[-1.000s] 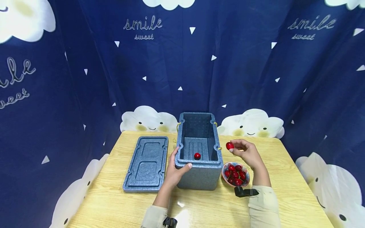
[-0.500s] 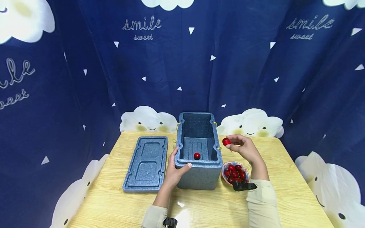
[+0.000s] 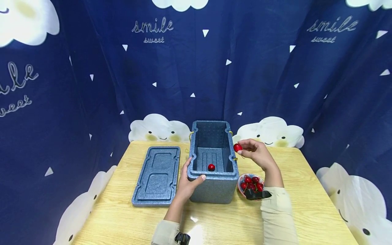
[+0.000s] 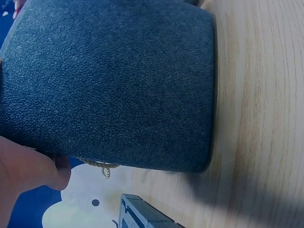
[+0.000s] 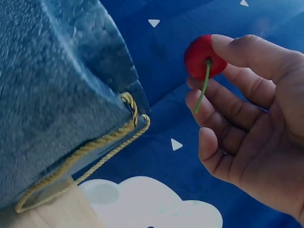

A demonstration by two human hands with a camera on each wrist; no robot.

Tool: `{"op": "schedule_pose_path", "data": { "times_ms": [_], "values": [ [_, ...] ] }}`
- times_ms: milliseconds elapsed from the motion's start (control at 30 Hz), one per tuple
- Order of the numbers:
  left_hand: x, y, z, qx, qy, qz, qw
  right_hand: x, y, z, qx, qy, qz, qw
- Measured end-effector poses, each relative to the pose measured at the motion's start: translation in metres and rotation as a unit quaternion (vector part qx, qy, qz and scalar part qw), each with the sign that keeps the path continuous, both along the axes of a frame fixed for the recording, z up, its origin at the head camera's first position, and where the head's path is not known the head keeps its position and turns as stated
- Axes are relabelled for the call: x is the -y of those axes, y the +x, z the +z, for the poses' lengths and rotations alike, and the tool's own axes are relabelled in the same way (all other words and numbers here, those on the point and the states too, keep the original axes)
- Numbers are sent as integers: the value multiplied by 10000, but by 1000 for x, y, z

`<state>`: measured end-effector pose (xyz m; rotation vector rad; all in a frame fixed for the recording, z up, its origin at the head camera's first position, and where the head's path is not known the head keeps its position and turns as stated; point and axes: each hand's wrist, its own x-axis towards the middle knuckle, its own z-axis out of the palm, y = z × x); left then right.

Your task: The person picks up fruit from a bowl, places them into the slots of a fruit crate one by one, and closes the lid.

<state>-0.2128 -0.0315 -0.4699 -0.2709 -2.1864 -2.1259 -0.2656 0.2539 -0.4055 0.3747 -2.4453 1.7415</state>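
Note:
My right hand pinches a red cherry between thumb and fingertips, just off the right rim of a blue-grey foam box. In the right wrist view the held cherry has its green stem hanging down, and a yellow cord handle loops along the box wall. My left hand grips the near left corner of the box, thumb over the front rim and fingers along the left side. One cherry lies on the box floor near the front. Several more cherries fill a patterned bowl, partly hidden by the right wrist's camera.
The box lid lies flat on the wooden table, left of the box. Behind the table hangs a dark blue curtain with clouds and white triangles. The bowl stands close to the box's right side.
My right hand has moved up and to the left with the cherry, from over the bowl's far side to beside the box rim. The left hand and the box have stayed put.

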Motion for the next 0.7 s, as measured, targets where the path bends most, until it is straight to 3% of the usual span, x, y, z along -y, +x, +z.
{"op": "schedule_pose_path", "data": {
  "times_ms": [167,433,567,700],
  "values": [
    [0,-2,-4,-26,-25,10,10000,5,-10,0,24,-38,190,9998],
    [0,-19,-36,9,-35,64,10000,12,-23,9,282,-37,510,9983],
    [0,-21,-38,-92,10,77,9999,16,-30,14,504,44,700,9963],
    [0,-19,-33,-5,45,52,10000,21,-38,16,723,25,1072,9916]
  ]
}}
